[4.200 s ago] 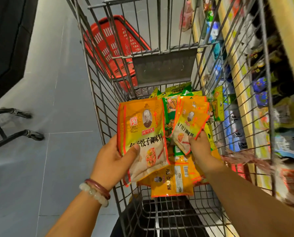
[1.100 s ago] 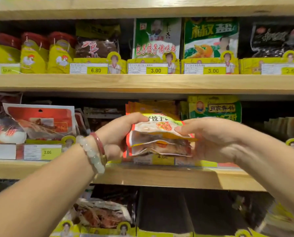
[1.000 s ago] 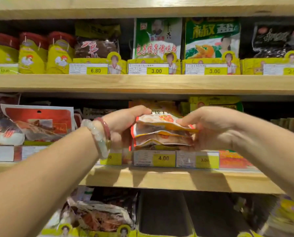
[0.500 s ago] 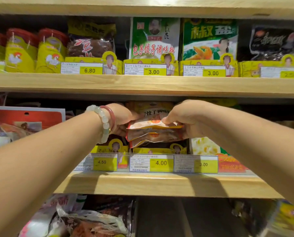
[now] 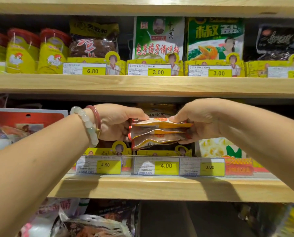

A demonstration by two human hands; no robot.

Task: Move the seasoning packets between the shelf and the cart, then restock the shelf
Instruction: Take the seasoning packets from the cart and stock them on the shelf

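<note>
Two forearms reach to a wooden shelf (image 5: 142, 187). The left hand (image 5: 115, 123) and right hand (image 5: 199, 122) clamp a stack of orange seasoning packets (image 5: 158, 132) from both ends, above the 4.00 price tag (image 5: 156, 165). Slippery packets (loosely stacked) could fan out and fall. Behind, more orange packets (image 5: 158, 110) stand in the slot.

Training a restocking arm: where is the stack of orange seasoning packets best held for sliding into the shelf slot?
Probably by its two short ends, from either side, as the left hand and right hand do: the stack of packets lies flat, edge-on and floppy, so end pinches keep it together.
</note>
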